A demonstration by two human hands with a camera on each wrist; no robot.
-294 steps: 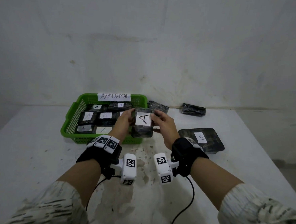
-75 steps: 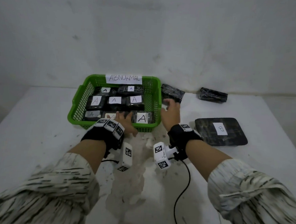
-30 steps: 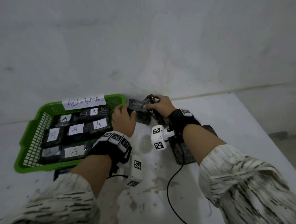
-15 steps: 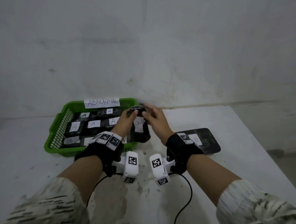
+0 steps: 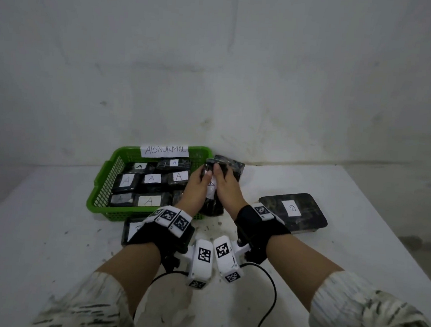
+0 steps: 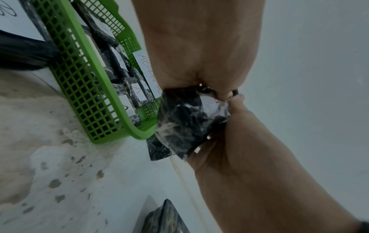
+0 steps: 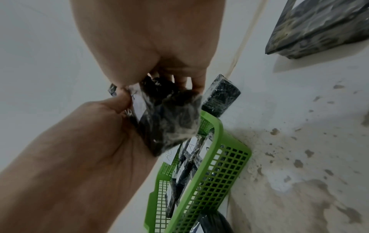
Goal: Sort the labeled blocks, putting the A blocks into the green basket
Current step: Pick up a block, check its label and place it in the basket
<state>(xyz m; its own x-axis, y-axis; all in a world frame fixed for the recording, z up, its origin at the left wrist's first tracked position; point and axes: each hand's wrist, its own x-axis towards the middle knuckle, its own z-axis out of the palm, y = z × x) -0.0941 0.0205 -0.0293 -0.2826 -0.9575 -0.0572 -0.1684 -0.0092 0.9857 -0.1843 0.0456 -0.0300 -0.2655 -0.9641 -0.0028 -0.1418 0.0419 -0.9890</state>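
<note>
Both hands hold one dark marbled block (image 5: pixel 211 201) upright between them, just over the right end of the green basket (image 5: pixel 99 198). My left hand (image 5: pixel 200 181) grips its left side and my right hand (image 5: pixel 224 182) its right side, with thumbs meeting at the top. The block's white label (image 5: pixel 210 188) is mostly covered by the hands. In the left wrist view the block (image 6: pixel 185 121) sits between the left hand (image 6: pixel 199 47) and right hand (image 6: pixel 249 157). Several A blocks (image 5: pixel 152 178) lie in the basket.
A large flat block labelled B (image 5: pixel 293 209) lies to the right of my right wrist. Another dark block (image 5: pixel 232 164) lies behind the hands by the wall. One more labelled block (image 5: pixel 131 230) lies in front of the basket, partly under my left wrist. An "ABNORMAL" sign (image 5: pixel 164 150) is on the basket's far rim.
A second ago both hands gripped the block on the table behind the basket's right corner. It is now lifted and held upright nearer me, at the basket's right end.
</note>
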